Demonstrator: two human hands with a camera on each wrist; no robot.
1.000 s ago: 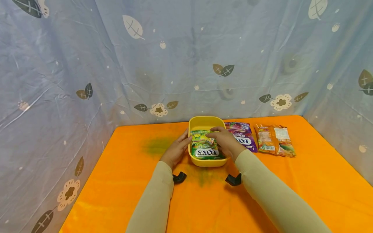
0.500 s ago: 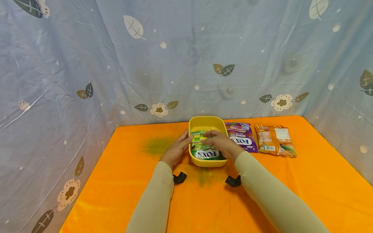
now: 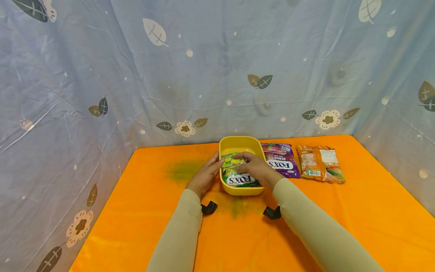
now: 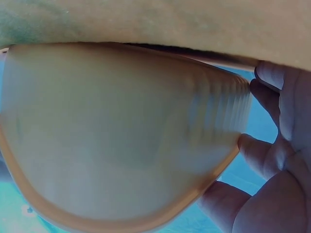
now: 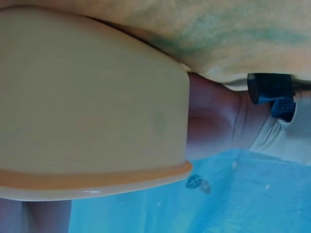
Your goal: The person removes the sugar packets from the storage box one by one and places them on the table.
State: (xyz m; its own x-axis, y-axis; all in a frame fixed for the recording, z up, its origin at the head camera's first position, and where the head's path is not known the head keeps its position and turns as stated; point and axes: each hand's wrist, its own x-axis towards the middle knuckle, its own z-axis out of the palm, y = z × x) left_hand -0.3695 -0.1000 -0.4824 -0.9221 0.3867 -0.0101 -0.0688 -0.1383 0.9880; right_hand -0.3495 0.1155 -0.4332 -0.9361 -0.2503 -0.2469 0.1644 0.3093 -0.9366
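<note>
A yellow plastic tub (image 3: 242, 192) with rounded corners stands on the orange cloth, with a green FOX'S candy packet (image 3: 239, 180) lying flat inside it. My left hand (image 3: 205, 176) rests against the tub's left outer wall, its thumb at the rim. In the left wrist view, the fingers (image 4: 255, 150) touch the ribbed outside of the tub (image 4: 112, 131). My right hand (image 3: 257, 168) reaches in over the right rim, and its fingers touch the top of the green packet, covering part of it. From the right wrist view, the tub's wall (image 5: 92, 107) hides the right fingertips.
A purple FOX'S Berries packet (image 3: 281, 160) lies just right of the tub, partly behind it. Farther right is an orange packet (image 3: 321, 163). The leaf-printed grey-blue curtain (image 3: 210, 75) closes off the back and sides of the orange table cloth (image 3: 234, 234).
My right hand has shifted slightly left and toward me over the green packet, which now lies flatter. The left hand and the tub stay in place.
</note>
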